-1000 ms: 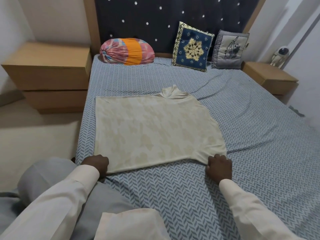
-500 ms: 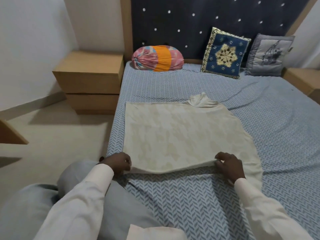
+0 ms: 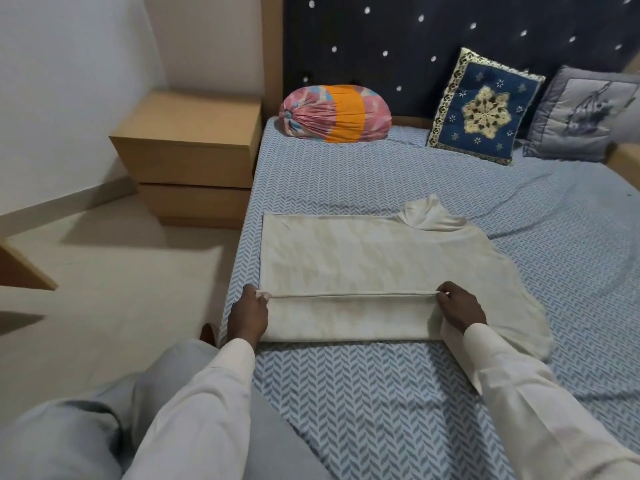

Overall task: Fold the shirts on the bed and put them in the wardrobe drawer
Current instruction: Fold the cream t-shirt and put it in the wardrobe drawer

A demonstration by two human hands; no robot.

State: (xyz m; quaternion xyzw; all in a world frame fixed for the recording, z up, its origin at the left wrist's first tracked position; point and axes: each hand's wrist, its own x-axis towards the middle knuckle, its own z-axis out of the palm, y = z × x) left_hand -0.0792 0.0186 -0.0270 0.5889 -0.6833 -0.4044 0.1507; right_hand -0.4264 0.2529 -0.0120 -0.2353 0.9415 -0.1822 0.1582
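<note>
Lying flat near the left edge of the bed (image 3: 381,403), collar toward the headboard (image 3: 450,29), the cream shirt (image 3: 374,258) now has its bottom hem turned up over its body. A second ago the hem lay flat at the near edge with a hand at each corner, and half a second ago it was lifting. It now runs as a straight, taut line across the lower part of the shirt, with a doubled band of cloth below it. The left hand (image 3: 248,315) pinches the hem's left end between thumb and fingers, and the right hand (image 3: 460,308) pinches its right end the same way, both low on the cloth. Past the right hand a rounded flap of the shirt spreads beyond the fold; it may be a sleeve or a loose side, and the view does not settle which. I judge the lengthwise fold only just begun, with further folds and the wardrobe drawer, not in view, yet to come. Beyond the shirt a striped bolster (image 3: 334,114), a blue embroidered cushion (image 3: 485,107) and a grey cushion (image 3: 585,114) lean at the headboard, and a wooden bedside cabinet (image 3: 187,147) stands left of the bed.
</note>
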